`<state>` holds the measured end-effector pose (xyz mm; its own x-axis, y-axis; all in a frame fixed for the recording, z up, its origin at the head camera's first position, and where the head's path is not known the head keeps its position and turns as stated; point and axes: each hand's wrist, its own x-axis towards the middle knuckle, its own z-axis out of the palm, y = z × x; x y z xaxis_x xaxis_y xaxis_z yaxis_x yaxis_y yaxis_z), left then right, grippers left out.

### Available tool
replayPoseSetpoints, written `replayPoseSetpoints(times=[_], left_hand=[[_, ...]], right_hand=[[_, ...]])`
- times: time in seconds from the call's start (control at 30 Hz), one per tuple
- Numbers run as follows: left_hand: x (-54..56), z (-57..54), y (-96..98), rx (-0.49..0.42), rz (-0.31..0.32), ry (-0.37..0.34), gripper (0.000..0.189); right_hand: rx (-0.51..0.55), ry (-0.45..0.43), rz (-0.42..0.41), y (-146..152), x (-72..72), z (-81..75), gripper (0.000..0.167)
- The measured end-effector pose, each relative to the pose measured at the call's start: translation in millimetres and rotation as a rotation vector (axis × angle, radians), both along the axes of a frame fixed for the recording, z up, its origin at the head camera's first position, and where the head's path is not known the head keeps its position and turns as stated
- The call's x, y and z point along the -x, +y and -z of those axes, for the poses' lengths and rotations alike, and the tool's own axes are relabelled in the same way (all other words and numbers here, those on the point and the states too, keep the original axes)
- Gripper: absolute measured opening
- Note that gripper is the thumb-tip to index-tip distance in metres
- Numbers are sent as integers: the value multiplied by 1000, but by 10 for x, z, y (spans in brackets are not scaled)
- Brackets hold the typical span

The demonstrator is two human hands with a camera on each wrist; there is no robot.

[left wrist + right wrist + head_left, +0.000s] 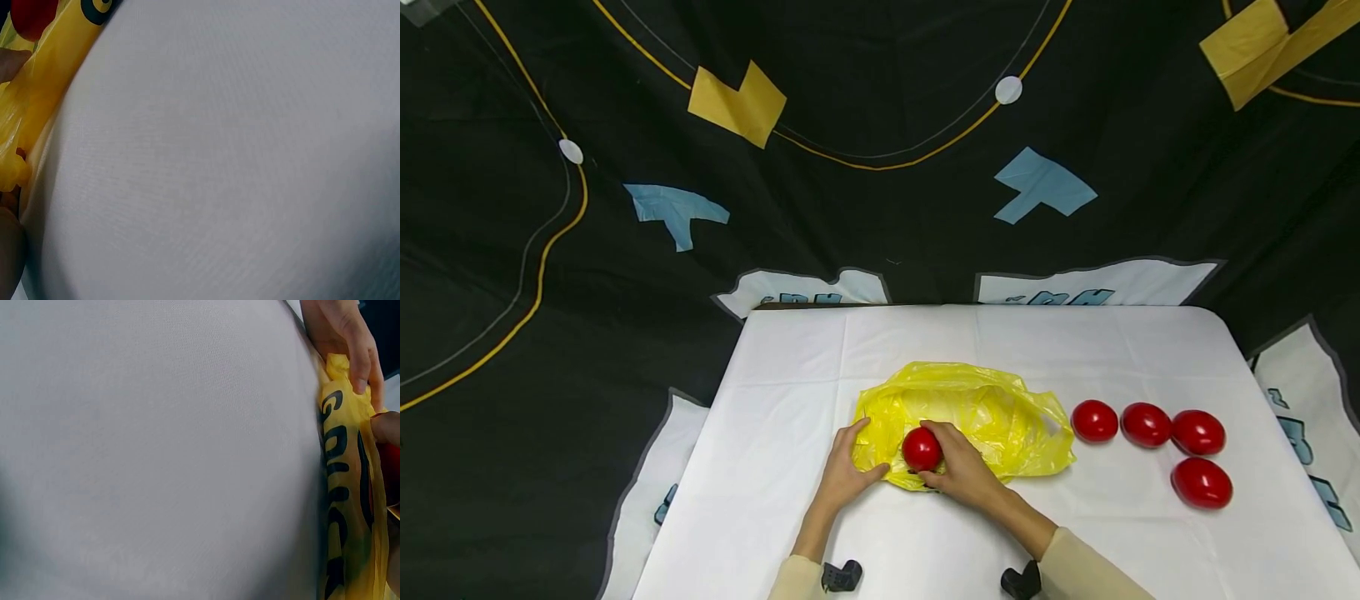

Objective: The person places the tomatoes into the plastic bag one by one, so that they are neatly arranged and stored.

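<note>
A thin yellow plastic bag [1015, 417] lies spread on the white table, its mouth facing me. My right hand [962, 471] holds a glossy red ball [922, 448] between thumb and fingers at the bag's front left part. At the bag's left end, my left hand [841, 477] grips the edge, thumb near the front rim and fingers farther back. The right wrist view shows the left hand [350, 337] with its fingers over the yellow plastic [340, 487], which bears dark print. Only part of the red ball [32, 17] appears in the left wrist view.
To the right of the bag lie several more red, rounded, slightly oval balls [1146, 425], one of them [1202, 483] nearer the front. The white-covered table [775, 400] ends at a dark printed cloth [887, 233] behind. Black wrist devices [842, 577] sit by both sleeves.
</note>
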<state>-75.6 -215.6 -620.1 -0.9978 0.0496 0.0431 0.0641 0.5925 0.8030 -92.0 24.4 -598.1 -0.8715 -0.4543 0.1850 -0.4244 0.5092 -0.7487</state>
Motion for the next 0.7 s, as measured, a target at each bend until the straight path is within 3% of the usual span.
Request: replayPoseSetpoints(times=[0.27,0.7], left_hand=[[-2,10,-1,6,9,8,83],[4,24,1,8,1,5,83]], right_hand=[[-60,-29,-12,-102,5,20,76],[-85,12,-9,-151,24,77,76]])
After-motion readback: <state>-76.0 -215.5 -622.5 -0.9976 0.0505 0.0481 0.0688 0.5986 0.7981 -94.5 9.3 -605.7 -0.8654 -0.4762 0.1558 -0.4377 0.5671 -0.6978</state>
